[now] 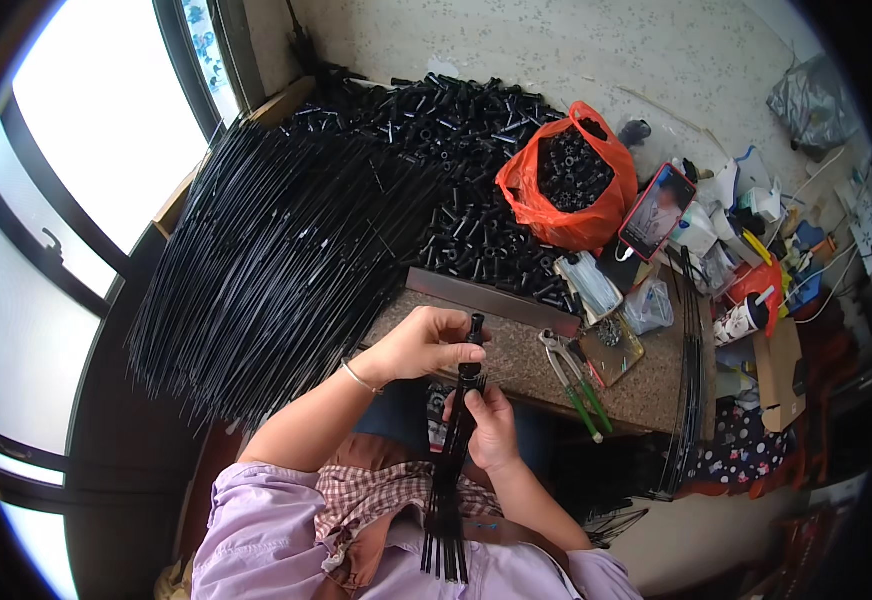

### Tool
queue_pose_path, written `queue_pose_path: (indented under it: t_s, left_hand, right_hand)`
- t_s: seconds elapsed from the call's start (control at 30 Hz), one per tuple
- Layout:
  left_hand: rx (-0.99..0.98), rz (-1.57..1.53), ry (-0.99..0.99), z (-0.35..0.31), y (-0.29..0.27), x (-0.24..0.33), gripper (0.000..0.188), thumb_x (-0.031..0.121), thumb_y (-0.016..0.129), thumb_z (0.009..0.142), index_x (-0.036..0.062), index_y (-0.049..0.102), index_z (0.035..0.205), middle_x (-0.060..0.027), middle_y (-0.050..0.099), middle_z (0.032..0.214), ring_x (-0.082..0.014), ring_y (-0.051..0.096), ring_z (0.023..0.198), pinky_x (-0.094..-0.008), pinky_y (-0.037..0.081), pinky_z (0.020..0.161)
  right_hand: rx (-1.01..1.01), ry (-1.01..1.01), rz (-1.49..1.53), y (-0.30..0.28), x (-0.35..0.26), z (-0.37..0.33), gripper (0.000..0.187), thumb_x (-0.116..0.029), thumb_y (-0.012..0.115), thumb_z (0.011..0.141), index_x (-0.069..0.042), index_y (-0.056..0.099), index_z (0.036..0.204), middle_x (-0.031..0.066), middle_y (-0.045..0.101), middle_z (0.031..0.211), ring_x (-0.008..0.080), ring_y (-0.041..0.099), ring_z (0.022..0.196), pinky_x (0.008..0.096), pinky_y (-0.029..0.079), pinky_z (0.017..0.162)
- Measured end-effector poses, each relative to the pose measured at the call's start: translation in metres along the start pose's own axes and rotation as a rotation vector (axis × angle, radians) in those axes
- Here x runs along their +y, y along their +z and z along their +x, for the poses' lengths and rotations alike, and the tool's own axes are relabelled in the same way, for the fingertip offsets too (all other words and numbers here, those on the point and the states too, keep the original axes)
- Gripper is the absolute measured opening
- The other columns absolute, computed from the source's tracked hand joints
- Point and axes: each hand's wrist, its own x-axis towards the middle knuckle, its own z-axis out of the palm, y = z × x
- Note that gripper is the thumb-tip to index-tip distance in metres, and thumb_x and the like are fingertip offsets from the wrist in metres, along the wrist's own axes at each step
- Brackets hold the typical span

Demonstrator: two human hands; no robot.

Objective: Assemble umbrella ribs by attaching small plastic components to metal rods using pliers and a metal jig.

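Note:
My left hand (424,342) is closed, its thumb and fingers pinching a short black plastic tube piece (476,327) upright near the table's front edge. Directly below, my right hand (493,426) wraps round a bundle of thin black rods (445,510) that look like umbrella ribs. The rods' upper ends meet the underside of the tube piece; whether they are fastened to it I cannot tell. Their lower ends hang down in front of my body. To the left lies a large heap of similar long black rods (266,270). Many loose black tube pieces (471,232) are piled behind a metal strip (491,301).
An orange-red plastic bag (568,228) holds small black parts. Green-handled pincers (572,386) lie on the speckled tabletop (516,352), beside a small tray (613,352) of bits. A phone (658,211) leans behind them. Clutter and a patterned cup (740,320) crowd the right; windows stand left.

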Motion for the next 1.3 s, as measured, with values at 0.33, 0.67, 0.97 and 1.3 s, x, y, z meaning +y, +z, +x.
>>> queue_pose_path:
  t_s: [0.33, 0.67, 0.97, 1.3]
  left_hand:
    - [-0.034, -0.05, 0.113, -0.01, 0.0, 0.006, 0.029, 0.01, 0.064, 0.08, -0.002, 0.055, 0.104, -0.0054, 0.062, 0.088, -0.0127, 0.057, 0.086, -0.0273, 0.046, 0.08]
    - [0.065, 0.514, 0.142, -0.007, 0.006, 0.022, 0.023, 0.015, 0.065, 0.08, -0.0007, 0.058, 0.094, -0.0059, 0.056, 0.059, -0.0101, 0.056, 0.057, -0.025, 0.045, 0.054]
    - [0.072, -0.254, -0.023, -0.022, 0.009, -0.008, 0.018, 0.012, 0.064, 0.081, -0.0024, 0.059, 0.09, -0.0008, 0.06, 0.071, -0.0055, 0.055, 0.062, -0.0205, 0.046, 0.054]
    - [-0.006, -0.141, 0.014, -0.029, 0.003, 0.003, 0.016, 0.01, 0.065, 0.08, -0.0023, 0.06, 0.089, -0.0017, 0.06, 0.074, -0.0065, 0.054, 0.065, -0.0204, 0.046, 0.058]
  right_hand:
    - [-0.066, 0.034, 0.015, 0.004, -0.004, 0.002, 0.018, -0.021, 0.061, 0.084, -0.006, 0.051, 0.086, 0.0094, 0.061, 0.081, 0.0147, 0.058, 0.069, 0.0268, 0.048, 0.064]
    - [-0.082, 0.087, 0.085, -0.001, -0.006, 0.007, 0.017, -0.021, 0.06, 0.084, -0.006, 0.052, 0.089, 0.0094, 0.061, 0.082, 0.0152, 0.059, 0.07, 0.0272, 0.049, 0.063]
    - [-0.115, 0.056, 0.043, 0.004, 0.0, 0.002, 0.016, -0.019, 0.061, 0.083, -0.006, 0.052, 0.087, 0.0091, 0.06, 0.082, 0.0157, 0.058, 0.071, 0.0281, 0.048, 0.064]
    - [-0.15, 0.008, -0.016, 0.008, -0.001, -0.006, 0.015, -0.017, 0.059, 0.085, -0.005, 0.051, 0.089, 0.0082, 0.061, 0.083, 0.0136, 0.057, 0.073, 0.0265, 0.047, 0.065]
